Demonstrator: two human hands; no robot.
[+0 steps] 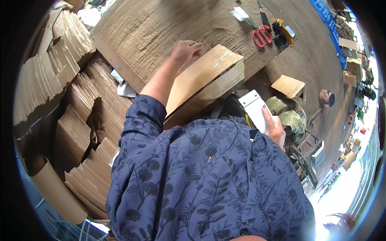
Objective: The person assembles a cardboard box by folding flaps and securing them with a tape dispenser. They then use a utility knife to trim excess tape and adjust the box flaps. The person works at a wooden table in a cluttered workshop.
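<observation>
A brown cardboard box (198,77) lies at a slant between my body and the table, with shiny clear tape along its far end. My left hand (187,51) is just beyond the box's left side, over the wooden table. Its fingers are curled in, and whatever they may hold is hidden. Low on the right, my right hand (274,127) grips a white tape dispenser (254,107) with a toothed edge, its thumb lying along the flat face. The dispenser is apart from the box.
Red-handled scissors (262,37), a black-and-red knife (264,18) and a yellow-and-black tool (286,31) lie on the table's (148,34) right side. Stacked flattened cardboard (90,116) fills the left. An open carton (290,86) stands right, near a greenish bag (291,120).
</observation>
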